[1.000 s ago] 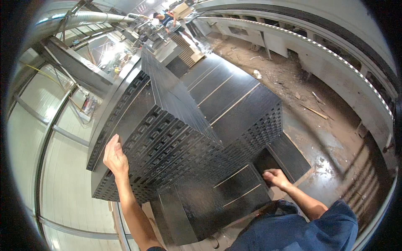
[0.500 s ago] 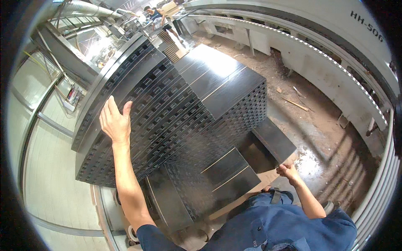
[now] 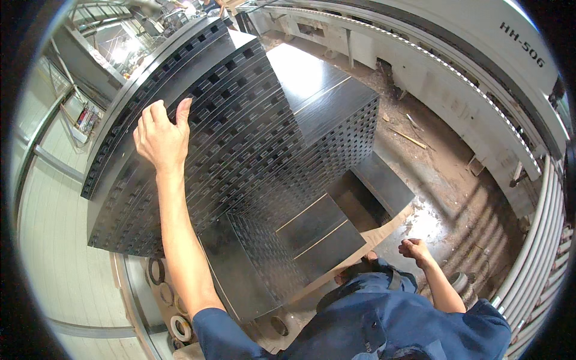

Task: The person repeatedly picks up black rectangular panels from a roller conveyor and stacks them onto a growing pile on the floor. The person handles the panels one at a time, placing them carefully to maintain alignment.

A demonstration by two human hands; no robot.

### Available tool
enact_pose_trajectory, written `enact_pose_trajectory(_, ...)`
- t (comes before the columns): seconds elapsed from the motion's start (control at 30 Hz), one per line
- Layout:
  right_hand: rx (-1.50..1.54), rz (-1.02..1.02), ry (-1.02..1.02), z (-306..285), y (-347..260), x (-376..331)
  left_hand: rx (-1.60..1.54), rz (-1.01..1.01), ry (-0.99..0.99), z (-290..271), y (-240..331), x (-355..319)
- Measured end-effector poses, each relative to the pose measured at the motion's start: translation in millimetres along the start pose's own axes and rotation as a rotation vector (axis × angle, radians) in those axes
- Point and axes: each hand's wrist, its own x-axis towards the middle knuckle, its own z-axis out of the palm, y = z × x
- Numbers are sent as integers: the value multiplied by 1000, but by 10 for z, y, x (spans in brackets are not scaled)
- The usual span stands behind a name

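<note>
My left hand [image 3: 161,133] is raised in front of the tall stack of dark panels [image 3: 210,108], whose side shows rows of square openings. Its thumb stands apart and its fingers bend forward over the upper panels; whether they touch is unclear. Nothing shows in it. My right hand [image 3: 415,249] is low at my right side, fingers curled together, with nothing visible in them. It is apart from the nearest dark panel [image 3: 385,183], which tops a low stack. More dark panels with pale lines [image 3: 327,231] lie in front of me.
A lower dark stack [image 3: 336,105] adjoins the tall one. On the right a long pale machine [image 3: 420,60] runs along the dusty floor [image 3: 447,156], beside grey pipes [image 3: 528,240]. Rolls of edging tape [image 3: 180,328] sit at lower left. Another person [image 3: 213,7] stands far off.
The view has shifted, and the stacks sit slightly differently in it. My left hand's fingers are more bent than before. My right hand has come away from the panel corner beside it.
</note>
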Motion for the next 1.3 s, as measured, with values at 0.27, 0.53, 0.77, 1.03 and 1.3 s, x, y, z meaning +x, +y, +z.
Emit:
enact_pose_trajectory(0.27, 10, 96, 99, -12, 593, -209, -44, 57, 91, 80, -116, 2)
enact_pose_trajectory(0.53, -99, 263, 291, -382, 1226, -999, -59, 55, 49, 26, -156, -24)
enact_pose_trajectory(0.77, -200, 322, 397, -354, 930, -1412, -31, -16, -126, -3, -187, -65)
enact_pose_trajectory(1.03, -28, 302, 279, -716, 1462, -950, -44, 1, -200, 45, -191, -19)
enact_pose_trajectory(1.3, -44, 359, 205, -1030, 1606, -758, -76, -31, -375, -71, -130, 72)
